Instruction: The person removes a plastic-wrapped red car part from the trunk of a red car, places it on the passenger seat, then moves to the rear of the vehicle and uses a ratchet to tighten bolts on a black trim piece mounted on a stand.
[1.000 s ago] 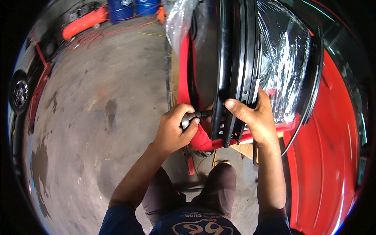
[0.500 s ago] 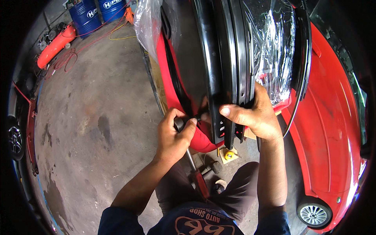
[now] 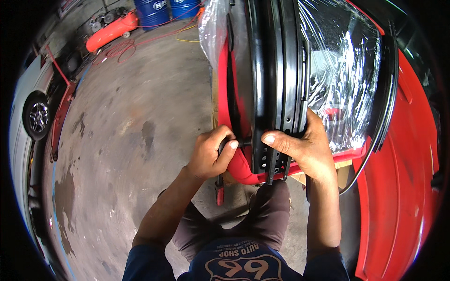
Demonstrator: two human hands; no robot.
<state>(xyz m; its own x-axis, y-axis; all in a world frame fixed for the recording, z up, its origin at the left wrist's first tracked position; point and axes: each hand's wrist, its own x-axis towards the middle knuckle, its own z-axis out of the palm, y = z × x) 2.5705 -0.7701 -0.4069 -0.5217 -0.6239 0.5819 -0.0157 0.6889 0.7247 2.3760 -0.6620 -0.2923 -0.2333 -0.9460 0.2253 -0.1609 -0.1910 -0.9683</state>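
A red padded piece that looks like a car seat [image 3: 247, 171] lies before me, with long black metal rails [image 3: 262, 70] running away from me along it. Holes show at the rails' near ends. My left hand [image 3: 212, 152] is closed round the head of a ratchet wrench, whose red handle [image 3: 219, 194] hangs below it. A black socket [image 3: 244, 141] reaches from that hand to the side of the nearest rail. My right hand [image 3: 307, 147] grips the rails, thumb on top; its fingers are hidden behind them.
Clear wrap [image 3: 347, 89] covers a dark panel on the right, beside a red car [image 3: 398, 196]. Cardboard [image 3: 344, 174] lies under the red padding. At the left stand a white car [image 3: 23, 107] and a red jack [image 3: 63, 112]. An orange compressor [image 3: 112, 32], hoses and blue drums [image 3: 152, 16] are farther back.
The view has shifted, so the floor things sit farther right. The ratchet's red handle has swung from pointing toward me to hanging lower and left. Both hands keep their hold.
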